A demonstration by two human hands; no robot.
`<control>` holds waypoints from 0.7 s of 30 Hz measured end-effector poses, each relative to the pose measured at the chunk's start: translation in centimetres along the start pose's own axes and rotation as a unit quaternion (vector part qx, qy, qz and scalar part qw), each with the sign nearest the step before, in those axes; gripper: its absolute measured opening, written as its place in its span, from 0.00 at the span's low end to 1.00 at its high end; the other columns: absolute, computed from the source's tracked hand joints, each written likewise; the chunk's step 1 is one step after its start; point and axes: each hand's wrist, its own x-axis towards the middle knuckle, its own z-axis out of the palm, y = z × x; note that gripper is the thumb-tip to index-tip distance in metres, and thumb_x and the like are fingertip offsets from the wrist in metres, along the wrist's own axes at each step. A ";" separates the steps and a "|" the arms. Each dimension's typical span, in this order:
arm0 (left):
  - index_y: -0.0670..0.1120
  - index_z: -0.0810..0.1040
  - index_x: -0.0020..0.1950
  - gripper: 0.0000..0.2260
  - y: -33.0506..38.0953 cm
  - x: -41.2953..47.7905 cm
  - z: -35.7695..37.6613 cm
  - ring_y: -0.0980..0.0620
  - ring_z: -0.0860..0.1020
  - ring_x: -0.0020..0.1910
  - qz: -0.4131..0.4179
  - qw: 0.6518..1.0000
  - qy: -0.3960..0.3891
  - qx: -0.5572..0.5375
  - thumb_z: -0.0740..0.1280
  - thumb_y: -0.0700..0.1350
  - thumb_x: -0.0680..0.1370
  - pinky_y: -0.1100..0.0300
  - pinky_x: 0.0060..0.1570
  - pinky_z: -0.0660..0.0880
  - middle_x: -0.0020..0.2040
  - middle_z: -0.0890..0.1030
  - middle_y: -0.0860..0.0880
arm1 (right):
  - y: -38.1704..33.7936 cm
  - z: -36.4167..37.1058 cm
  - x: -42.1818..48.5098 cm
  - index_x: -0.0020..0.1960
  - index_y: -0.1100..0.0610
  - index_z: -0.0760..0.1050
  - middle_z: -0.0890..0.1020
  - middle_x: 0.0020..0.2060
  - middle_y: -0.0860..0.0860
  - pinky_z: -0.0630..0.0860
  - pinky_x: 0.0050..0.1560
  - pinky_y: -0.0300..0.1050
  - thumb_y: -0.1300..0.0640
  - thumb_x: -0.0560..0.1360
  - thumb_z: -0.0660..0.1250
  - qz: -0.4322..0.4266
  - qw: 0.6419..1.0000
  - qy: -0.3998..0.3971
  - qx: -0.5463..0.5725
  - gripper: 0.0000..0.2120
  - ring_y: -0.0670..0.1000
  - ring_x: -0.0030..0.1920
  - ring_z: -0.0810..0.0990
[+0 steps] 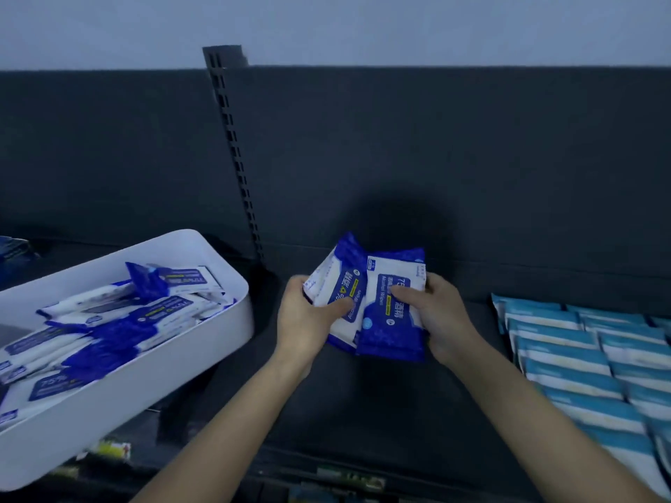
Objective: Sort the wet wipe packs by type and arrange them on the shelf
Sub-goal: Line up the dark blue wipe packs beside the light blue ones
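while both hands grip blue wipe packs, white bin sits left.

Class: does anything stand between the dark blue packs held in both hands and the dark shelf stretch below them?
Nothing visible does. The left hand and right hand grip the dark blue packs over the shelf, between the white bin on the left and the light blue packs on the right.

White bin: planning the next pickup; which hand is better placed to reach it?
Likely left: the left hand is nearer the white bin; the right hand lies toward the light-blue packs.
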 end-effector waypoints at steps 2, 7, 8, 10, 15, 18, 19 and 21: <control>0.43 0.72 0.49 0.17 -1.7 0.0 1.2 0.48 0.84 0.41 -0.044 0.999 -0.014 0.021 0.77 0.37 0.67 0.51 0.41 0.81 0.45 0.84 0.46 | 1.4 -1.8 0.6 0.57 0.57 0.74 0.84 0.48 0.55 0.82 0.43 0.52 0.63 0.73 0.72 0.016 0.999 0.014 -0.035 0.14 0.55 0.45 0.85; 0.43 0.69 0.45 0.17 -4.9 0.7 3.6 0.47 0.83 0.38 -0.091 0.988 -0.033 0.118 0.77 0.42 0.68 0.54 0.35 0.79 0.44 0.84 0.46 | 3.2 -5.0 2.4 0.54 0.56 0.75 0.83 0.46 0.53 0.74 0.28 0.35 0.63 0.75 0.68 0.012 0.986 -0.010 -0.168 0.08 0.47 0.39 0.82; 0.43 0.69 0.45 0.17 -5.3 1.0 3.9 0.48 0.83 0.37 -0.090 0.984 -0.037 0.147 0.77 0.44 0.68 0.56 0.34 0.78 0.43 0.83 0.46 | 3.3 -5.5 2.8 0.53 0.55 0.74 0.82 0.44 0.51 0.73 0.26 0.34 0.62 0.76 0.68 0.008 0.980 -0.015 -0.196 0.08 0.46 0.39 0.81; 0.41 0.70 0.47 0.18 -5.7 1.4 4.2 0.50 0.82 0.37 -0.083 0.977 -0.039 0.194 0.76 0.46 0.69 0.58 0.31 0.76 0.42 0.82 0.47 | 3.3 -6.3 3.6 0.52 0.54 0.74 0.82 0.42 0.49 0.72 0.25 0.34 0.61 0.76 0.68 0.007 0.974 -0.019 -0.224 0.07 0.45 0.38 0.81; 0.43 0.69 0.50 0.18 -6.0 1.8 4.4 0.58 0.79 0.36 -0.069 0.947 -0.048 0.308 0.74 0.50 0.72 0.67 0.27 0.72 0.43 0.79 0.53 | 3.8 -7.4 5.1 0.55 0.54 0.75 0.82 0.47 0.51 0.77 0.36 0.44 0.58 0.75 0.69 0.007 0.963 -0.025 -0.268 0.10 0.48 0.44 0.82; 0.45 0.70 0.47 0.20 -5.6 1.7 4.4 0.56 0.79 0.37 -0.080 0.893 -0.070 0.438 0.70 0.61 0.72 0.62 0.32 0.73 0.41 0.78 0.53 | 4.4 -7.3 5.7 0.58 0.56 0.74 0.81 0.51 0.51 0.79 0.43 0.45 0.56 0.73 0.71 -0.016 0.945 -0.033 -0.325 0.15 0.49 0.48 0.81; 0.46 0.71 0.46 0.23 -5.3 1.7 4.3 0.55 0.79 0.38 -0.086 0.860 -0.084 0.495 0.67 0.65 0.71 0.59 0.35 0.75 0.41 0.79 0.52 | 4.4 -7.2 5.9 0.59 0.57 0.74 0.81 0.52 0.51 0.77 0.42 0.42 0.55 0.73 0.71 -0.031 0.934 -0.039 -0.353 0.16 0.47 0.48 0.80; 0.47 0.73 0.41 0.27 -4.8 1.8 4.1 0.53 0.79 0.39 -0.103 0.798 -0.106 0.584 0.61 0.73 0.70 0.58 0.40 0.76 0.40 0.80 0.51 | 4.3 -7.2 6.4 0.59 0.58 0.74 0.81 0.54 0.52 0.72 0.40 0.38 0.54 0.73 0.71 -0.063 0.906 -0.047 -0.415 0.17 0.46 0.47 0.78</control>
